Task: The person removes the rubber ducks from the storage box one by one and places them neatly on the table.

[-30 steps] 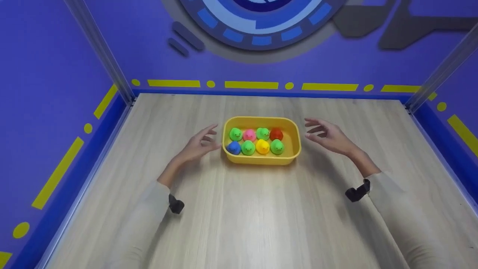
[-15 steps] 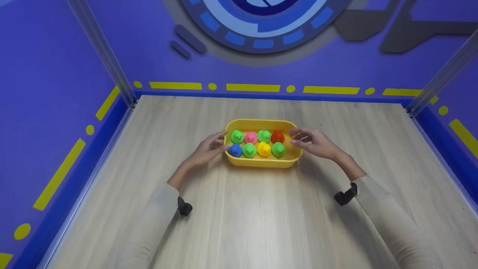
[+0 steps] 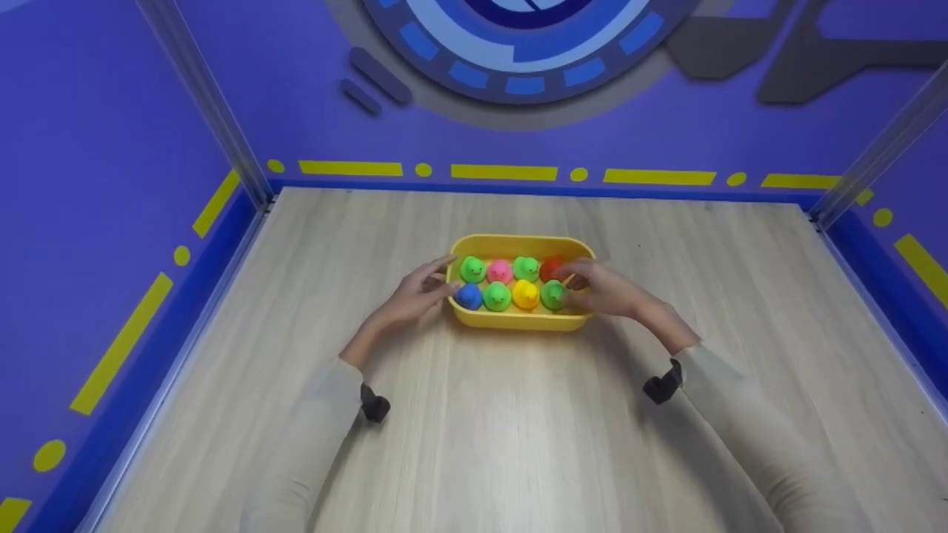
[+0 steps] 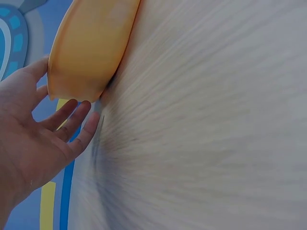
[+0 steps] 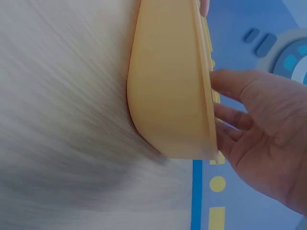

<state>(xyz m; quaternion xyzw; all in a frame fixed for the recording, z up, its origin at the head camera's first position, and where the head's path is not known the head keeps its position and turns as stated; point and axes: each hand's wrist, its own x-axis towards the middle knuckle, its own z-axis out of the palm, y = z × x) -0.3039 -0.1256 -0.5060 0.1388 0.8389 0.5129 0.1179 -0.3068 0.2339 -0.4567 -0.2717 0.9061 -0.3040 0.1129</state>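
A yellow plastic tub (image 3: 518, 321) stands upright on the table with two rows of small toy ducks inside. The back row holds a green duck (image 3: 472, 270), a pink duck (image 3: 500, 272), another green duck (image 3: 526, 269) and a red duck (image 3: 551, 268). In front are a blue duck (image 3: 468, 297), a green duck (image 3: 497, 297), a yellow duck (image 3: 526, 295) and a green duck (image 3: 552, 295). My left hand (image 3: 415, 295) is at the tub's left end, fingers loosely extended. Over the right rim reaches my right hand (image 3: 609, 289), its fingertips near the red and right green ducks.
The pale wooden tabletop (image 3: 503, 414) surrounds the tub. A blue-purple back wall (image 3: 511, 141) with yellow markings and side walls enclose it. Black wrist cameras (image 3: 663, 382) sit below each hand.
My right hand has moved left from outside the tub to over its right end. My left hand has come in from the left to the tub's left rim. The ducks stay put.
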